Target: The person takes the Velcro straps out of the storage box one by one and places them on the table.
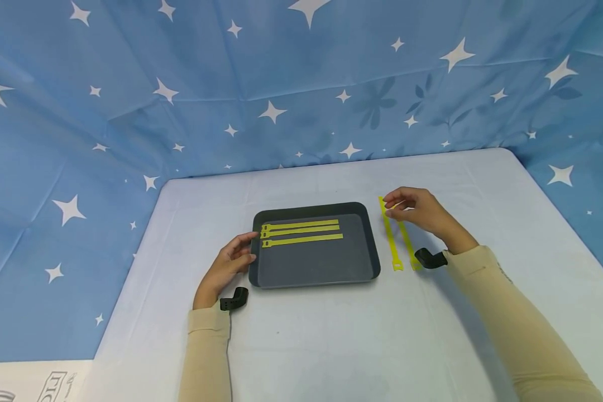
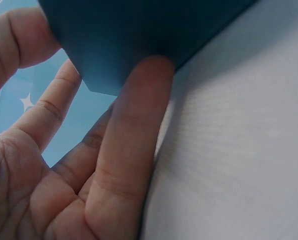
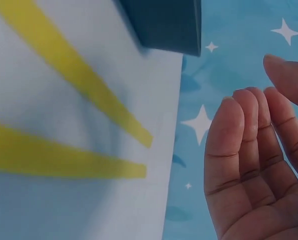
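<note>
Progress: three yellow strap ties (image 1: 301,231) lie side by side in the far half of the dark tray (image 1: 362,262), parallel and running left to right. Two more yellow ties (image 1: 399,240) remain on the counter (image 1: 331,335), just right of the tray, running near to far. By this count the sorting appears a little over half done, with two pieces outstanding.

Left hand (image 1: 228,262): rests against the tray's left edge, fingers extended and touching the rim; grip released, nothing grasped. Right hand (image 1: 422,211): hovers over the far ends of the two loose ties, fingers loosely bent; grip released, and no tie is seen pinched.

View differences: the head camera alone shows the count and layout of ties and tray. The left wrist view confirms what the head view leaves uncertain: a fingertip (image 2: 149,75) lies directly against the tray's underside corner. The right wrist view shows the two loose ties' ends (image 3: 134,150) flat on the counter, clear of the relaxed fingers (image 3: 239,150).
</note>
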Tool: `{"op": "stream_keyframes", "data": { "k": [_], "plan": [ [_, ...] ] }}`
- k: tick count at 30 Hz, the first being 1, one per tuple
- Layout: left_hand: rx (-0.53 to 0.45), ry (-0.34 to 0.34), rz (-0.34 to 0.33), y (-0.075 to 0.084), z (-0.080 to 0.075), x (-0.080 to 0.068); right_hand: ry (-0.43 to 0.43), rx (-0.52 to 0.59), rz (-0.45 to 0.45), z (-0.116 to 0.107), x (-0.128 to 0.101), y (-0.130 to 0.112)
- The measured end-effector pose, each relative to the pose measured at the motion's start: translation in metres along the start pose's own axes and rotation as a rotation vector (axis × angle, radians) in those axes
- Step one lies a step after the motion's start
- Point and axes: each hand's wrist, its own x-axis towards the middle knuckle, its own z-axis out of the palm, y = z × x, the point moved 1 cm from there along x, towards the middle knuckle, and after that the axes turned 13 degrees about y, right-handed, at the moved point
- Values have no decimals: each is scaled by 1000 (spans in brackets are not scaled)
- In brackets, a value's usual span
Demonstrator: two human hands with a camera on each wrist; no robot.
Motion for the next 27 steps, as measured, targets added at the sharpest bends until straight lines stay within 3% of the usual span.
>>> {"op": "stream_keyframes", "data": {
  "k": [27],
  "plan": [
    [6,-1,-8,1,-1,0,-102,114,-76,41,13,-33]
  ]
}}
